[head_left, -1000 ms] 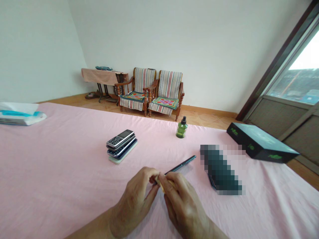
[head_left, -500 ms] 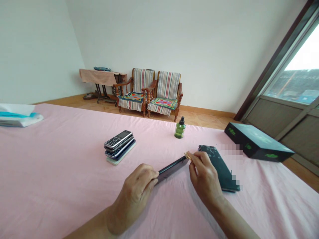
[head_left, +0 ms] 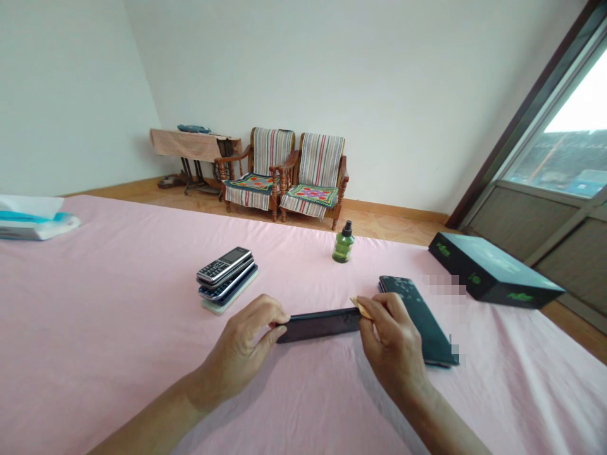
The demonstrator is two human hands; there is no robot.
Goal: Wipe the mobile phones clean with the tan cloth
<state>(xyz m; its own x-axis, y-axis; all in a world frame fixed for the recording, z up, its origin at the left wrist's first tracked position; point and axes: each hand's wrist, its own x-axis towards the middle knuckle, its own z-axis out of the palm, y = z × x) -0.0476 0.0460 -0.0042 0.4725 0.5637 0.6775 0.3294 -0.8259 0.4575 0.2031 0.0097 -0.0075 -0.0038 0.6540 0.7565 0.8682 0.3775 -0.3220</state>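
Note:
A dark, thin phone (head_left: 318,325) is held on its long edge above the pink cloth, nearly level across the middle. My left hand (head_left: 246,338) pinches its left end between thumb and fingers. At the right end, my right hand (head_left: 391,332) is closed on a small yellowish cloth or paper piece (head_left: 360,308), which touches the phone's corner. Just right of that hand lies a dark stack of flat phones (head_left: 422,319). Further left, several keypad phones (head_left: 226,272) are piled up.
A green spray bottle (head_left: 343,242) stands near the far edge of the pink-covered table (head_left: 118,303). A black box (head_left: 493,268) sits at the right, a white and blue packet (head_left: 38,221) at the far left. Two chairs (head_left: 294,170) are beyond.
The phone has turned from a slant to nearly level, and its broad face shows more. My left hand has moved left and slightly up; my right hand still holds the yellowish piece at the corner.

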